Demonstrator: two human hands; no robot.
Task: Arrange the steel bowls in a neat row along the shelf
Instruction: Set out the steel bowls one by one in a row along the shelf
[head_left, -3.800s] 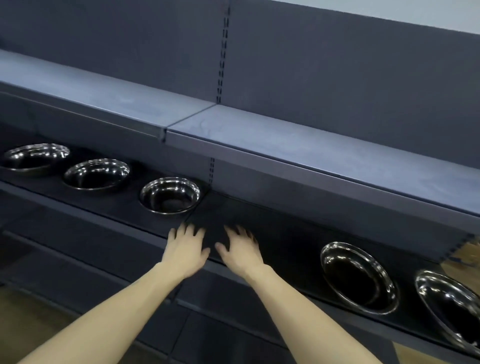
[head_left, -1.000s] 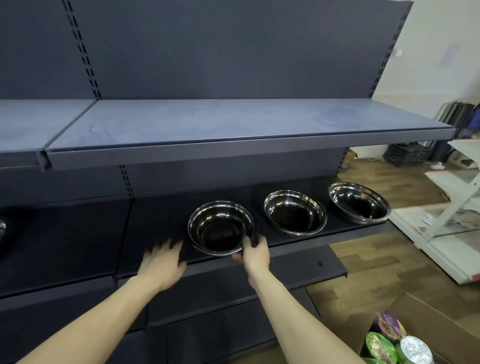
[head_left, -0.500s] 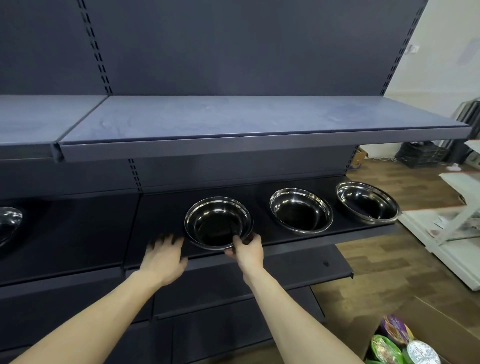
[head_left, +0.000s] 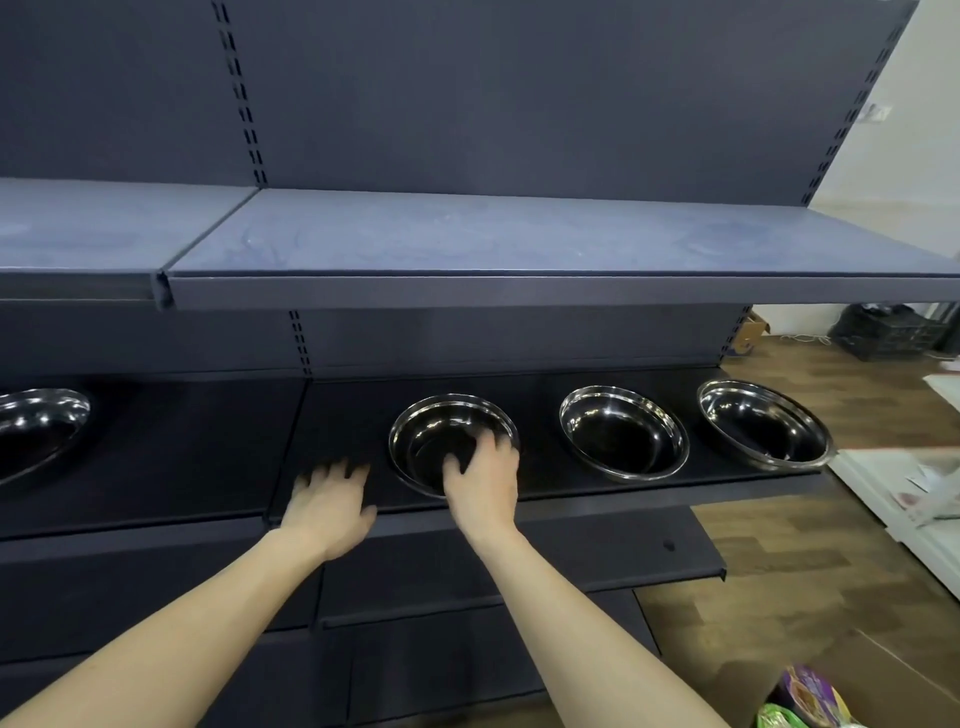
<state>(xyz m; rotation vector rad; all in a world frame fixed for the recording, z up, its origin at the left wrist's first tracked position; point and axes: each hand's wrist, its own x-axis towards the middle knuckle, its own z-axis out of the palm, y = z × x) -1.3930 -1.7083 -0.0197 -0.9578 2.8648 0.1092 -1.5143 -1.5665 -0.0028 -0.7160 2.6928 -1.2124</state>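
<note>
Right hand (head_left: 483, 486): fingers curled over near rim of bowl (head_left: 436, 431), thumb inside. Left hand (head_left: 327, 501): fingers spread flat on shelf (head_left: 540, 504), just left of that bowl. 2 more bowls (head_left: 623, 431) (head_left: 763, 421) in row to right; 1 bowl (head_left: 36, 431) far left.

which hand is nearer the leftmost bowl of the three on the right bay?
Right. The right hand is on that bowl, fingers over its near rim. The left hand rests on the shelf beside it, apart.

shop | dark slotted gondola shelving (head_left: 519, 291) | steel bowls (head_left: 623, 431) displayed | stock carton (head_left: 883, 691)
</note>
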